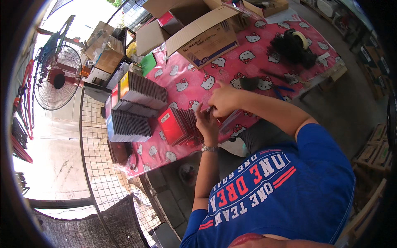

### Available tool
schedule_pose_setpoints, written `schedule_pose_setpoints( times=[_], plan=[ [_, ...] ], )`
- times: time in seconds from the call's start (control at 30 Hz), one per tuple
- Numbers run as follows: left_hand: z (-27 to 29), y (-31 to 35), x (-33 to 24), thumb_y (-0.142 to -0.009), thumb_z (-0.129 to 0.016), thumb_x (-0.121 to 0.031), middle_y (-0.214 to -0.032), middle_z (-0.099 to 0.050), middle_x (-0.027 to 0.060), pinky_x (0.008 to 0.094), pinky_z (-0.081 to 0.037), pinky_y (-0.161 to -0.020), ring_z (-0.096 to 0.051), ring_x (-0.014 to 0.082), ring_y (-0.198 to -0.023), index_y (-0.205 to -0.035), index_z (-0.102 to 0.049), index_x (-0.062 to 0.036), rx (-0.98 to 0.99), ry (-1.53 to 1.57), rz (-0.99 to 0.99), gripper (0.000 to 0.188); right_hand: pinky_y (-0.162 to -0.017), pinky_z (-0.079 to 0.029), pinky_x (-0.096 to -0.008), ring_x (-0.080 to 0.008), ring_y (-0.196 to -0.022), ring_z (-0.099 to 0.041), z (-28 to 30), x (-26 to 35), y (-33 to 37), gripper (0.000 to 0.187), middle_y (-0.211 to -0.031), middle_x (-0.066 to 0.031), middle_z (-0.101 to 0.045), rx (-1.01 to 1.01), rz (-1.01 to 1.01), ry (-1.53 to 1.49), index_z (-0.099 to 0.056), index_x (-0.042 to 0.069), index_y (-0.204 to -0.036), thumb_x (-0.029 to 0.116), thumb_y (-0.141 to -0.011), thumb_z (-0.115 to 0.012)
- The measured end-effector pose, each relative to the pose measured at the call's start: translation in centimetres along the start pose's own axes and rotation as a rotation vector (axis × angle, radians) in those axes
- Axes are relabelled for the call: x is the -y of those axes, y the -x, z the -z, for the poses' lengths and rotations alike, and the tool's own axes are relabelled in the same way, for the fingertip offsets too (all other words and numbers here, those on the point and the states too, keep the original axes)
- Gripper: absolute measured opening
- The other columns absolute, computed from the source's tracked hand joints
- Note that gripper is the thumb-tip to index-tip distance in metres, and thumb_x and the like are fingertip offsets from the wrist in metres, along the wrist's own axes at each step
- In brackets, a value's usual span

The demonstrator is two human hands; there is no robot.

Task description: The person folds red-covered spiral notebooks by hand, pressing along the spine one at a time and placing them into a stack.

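Both my hands meet over the near part of the table, beside a row of red-covered notebooks (175, 126). My left hand (205, 122), with a metal watch on the wrist, is closed at the edge of a red, flat notebook-like thing (228, 118). Most of that thing is hidden under my hands. My right hand (225, 100) comes in from the right with its fingers bent together at the same spot; what they pinch is hidden. Left of the red row stand tall stacks of thin notebooks, one with yellow and red covers (140, 91) and one with blue covers (129, 127).
An open cardboard box (206, 43) stands at the back of the pink patterned table (182, 84). On the right lie a black tangled bundle (289, 49), a roll of tape (300, 40) and a blue pen-like thing (285, 88). A fan (59, 78) stands at far left.
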State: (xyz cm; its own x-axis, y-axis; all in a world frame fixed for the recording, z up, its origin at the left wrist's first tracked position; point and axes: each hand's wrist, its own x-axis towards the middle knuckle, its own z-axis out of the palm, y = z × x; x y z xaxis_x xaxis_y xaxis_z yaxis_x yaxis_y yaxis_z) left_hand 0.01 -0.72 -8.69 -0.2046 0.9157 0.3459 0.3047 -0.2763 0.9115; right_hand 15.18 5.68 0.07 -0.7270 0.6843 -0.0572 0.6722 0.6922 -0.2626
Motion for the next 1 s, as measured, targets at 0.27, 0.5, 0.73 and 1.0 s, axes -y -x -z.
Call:
schedule_pose_setpoints(
  times=[0.27, 0.5, 0.73, 1.0],
  plan=[
    [1.1, -0.3, 0.1, -0.092, -0.066, -0.01, -0.082, -0.059, 0.0047, 0.0249, -0.052, -0.06, -0.059, 0.0087, -0.065, -0.103, -0.061, -0.0003, 0.011, -0.036, 0.117, 0.016, -0.085, -0.05, -0.0445, -0.0328, -0.102, -0.06, -3.8, -7.5, 8.2, 0.033, -0.105, -0.0129, -0.065, -0.855, -0.374, -0.291, -0.063, 0.007, -0.112, 0.017, -0.08, -0.065],
    [0.8, -0.7, -0.5, -0.096, -0.06, -0.014, -0.086, -0.061, 0.008, 0.0269, -0.052, -0.055, -0.064, 0.0112, -0.067, -0.11, -0.057, 0.0, 0.095, -0.232, -0.021, 0.02, -0.104, -0.039, -0.0462, -0.0341, -0.127, -0.042, -14.5, -11.5, 19.0, 0.062, -0.132, -0.0144, -0.05, -0.351, -0.656, 0.085, -0.05, 0.008, -0.136, 0.031, -0.082, -0.07],
    [0.0, -0.2, -0.5, -0.096, -0.06, -0.014, -0.085, -0.061, 0.0106, 0.0264, -0.054, -0.054, -0.063, 0.0116, -0.065, -0.111, -0.055, 0.0018, 0.074, -0.148, 0.003, 0.022, -0.102, -0.041, -0.045, -0.0363, -0.119, -0.05, -12.8, -8.8, 16.6, 0.064, -0.125, -0.0194, -0.054, -0.707, -0.606, -0.36, -0.054, 0.005, -0.13, 0.032, -0.076, -0.076],
    [0.2, -0.4, 0.9, -0.096, -0.061, -0.016, -0.087, -0.058, 0.0071, 0.0267, -0.055, -0.053, -0.063, 0.0131, -0.064, -0.106, -0.054, 0.0003, 0.048, -0.149, -0.025, 0.02, -0.096, -0.045, -0.0429, -0.0351, -0.111, -0.054, -7.3, 0.0, 10.3, 0.059, -0.114, -0.0167, -0.058, -0.697, -0.017, -0.543, -0.058, 0.002, -0.123, 0.028, -0.074, -0.076]
  ],
)
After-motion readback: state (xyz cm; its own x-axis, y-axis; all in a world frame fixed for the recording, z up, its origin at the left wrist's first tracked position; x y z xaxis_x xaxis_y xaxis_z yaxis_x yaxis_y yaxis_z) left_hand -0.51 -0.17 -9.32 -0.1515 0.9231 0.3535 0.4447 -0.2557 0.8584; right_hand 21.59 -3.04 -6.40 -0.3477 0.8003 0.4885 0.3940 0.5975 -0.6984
